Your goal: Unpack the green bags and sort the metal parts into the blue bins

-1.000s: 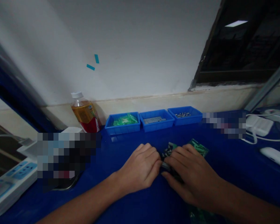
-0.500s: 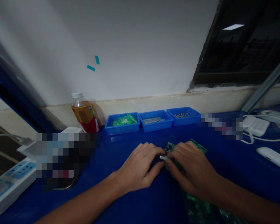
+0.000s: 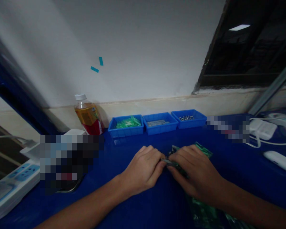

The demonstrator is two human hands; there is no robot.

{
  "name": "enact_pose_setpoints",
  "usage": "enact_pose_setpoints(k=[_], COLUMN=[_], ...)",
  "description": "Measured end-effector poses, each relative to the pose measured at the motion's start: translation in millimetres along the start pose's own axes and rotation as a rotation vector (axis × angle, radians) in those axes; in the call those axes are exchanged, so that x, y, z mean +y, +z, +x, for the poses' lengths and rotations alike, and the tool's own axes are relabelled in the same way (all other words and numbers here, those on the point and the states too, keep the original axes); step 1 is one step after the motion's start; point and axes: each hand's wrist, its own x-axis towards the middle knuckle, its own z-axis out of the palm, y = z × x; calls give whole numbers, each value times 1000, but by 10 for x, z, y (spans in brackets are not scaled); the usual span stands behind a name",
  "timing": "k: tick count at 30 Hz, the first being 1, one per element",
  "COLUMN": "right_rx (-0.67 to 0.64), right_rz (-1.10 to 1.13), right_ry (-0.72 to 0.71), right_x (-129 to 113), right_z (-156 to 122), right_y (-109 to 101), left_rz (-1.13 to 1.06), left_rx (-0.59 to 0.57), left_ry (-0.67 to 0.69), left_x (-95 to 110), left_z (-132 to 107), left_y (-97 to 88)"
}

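My left hand (image 3: pixel 144 168) and my right hand (image 3: pixel 193 171) meet knuckle to knuckle on the blue table (image 3: pixel 124 152). Both have their fingers curled. Between the fingertips they pinch a small grey metal part (image 3: pixel 167 161) that lies against a green circuit board (image 3: pixel 178 152). The right hand covers most of that board. More green boards (image 3: pixel 205 216) lie under my right forearm at the near edge.
Three blue bins stand by the wall: green parts (image 3: pixel 126 125), grey bars (image 3: pixel 159 122), small metal pieces (image 3: pixel 187 118). A drink bottle (image 3: pixel 88 115) is left of them. A white power strip (image 3: pixel 11 187) lies far left; white devices and cables (image 3: pixel 264 130) far right.
My left fingers, loosened half a second ago, have curled back down against the right hand. The small grey part sits lower on the board. Both hands stay in the same spot.
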Motion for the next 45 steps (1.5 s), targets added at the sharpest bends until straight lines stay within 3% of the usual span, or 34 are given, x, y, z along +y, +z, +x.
enact_pose_setpoints(k=[25, 45], right_rx=[-20, -73], right_rz=[77, 184], right_ry=[-23, 38], right_x=[-86, -18], right_z=[14, 30], right_y=[22, -53], left_rz=[103, -47], left_rx=[-50, -1], left_ry=[50, 51], left_x=[9, 5], left_z=[18, -6], left_y=[2, -12])
